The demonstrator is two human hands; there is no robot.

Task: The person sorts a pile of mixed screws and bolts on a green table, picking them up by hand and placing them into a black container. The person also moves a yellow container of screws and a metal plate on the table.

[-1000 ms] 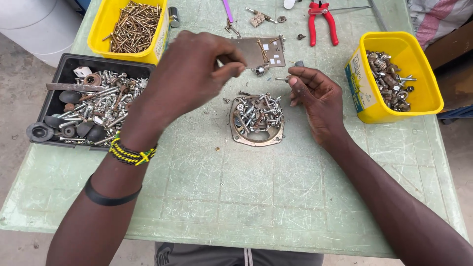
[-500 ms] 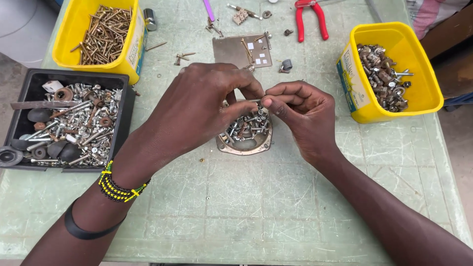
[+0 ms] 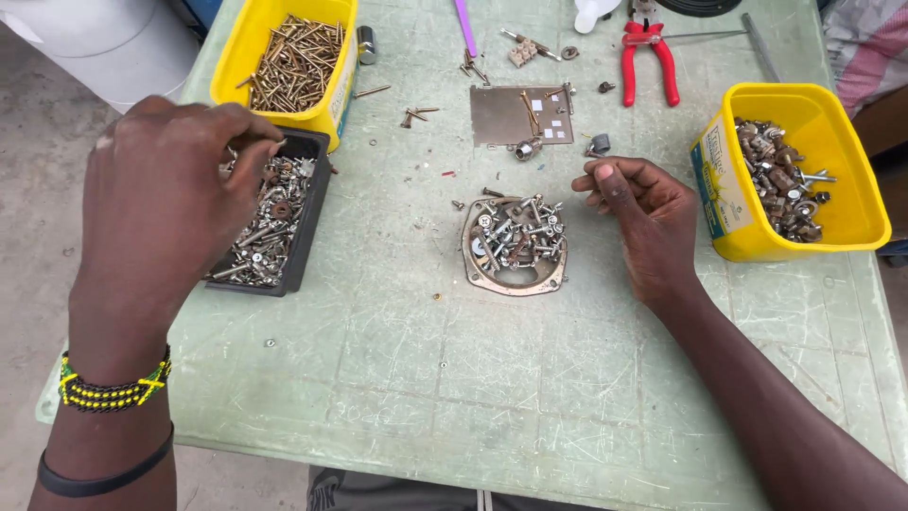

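Tubs first, as I read them from my end: I count two yellow plastic tubs and one black tray on the pale green table [image 3: 397, 378]; one yellow tub [image 3: 248, 43] stands at the far left, filled with brass-coloured screws [image 3: 298, 59]; the second yellow tub [image 3: 832, 109] sits at the right edge, with a pale label on its near-left wall, and holds grey metal fittings [image 3: 783, 180]; the black tray [image 3: 305, 222] lies just in front of the left tub, full of silvery screws and washers. My left hand [image 3: 161, 203] hovers over that tray with the fingertips pinched narrow above the silvery screws [image 3: 270, 222]; I cannot tell whether anything is held between them. My right hand [image 3: 643, 218] rests on the table just right of the round metal plate [image 3: 514, 248], fingers curled loosely inward, and I see nothing in it. The round plate, one only, sits mid-table heaped with mixed screws; behind it lies one flat square metal sheet [image 3: 520, 115]; one pair of red-handled pliers [image 3: 648, 57] lies further back.
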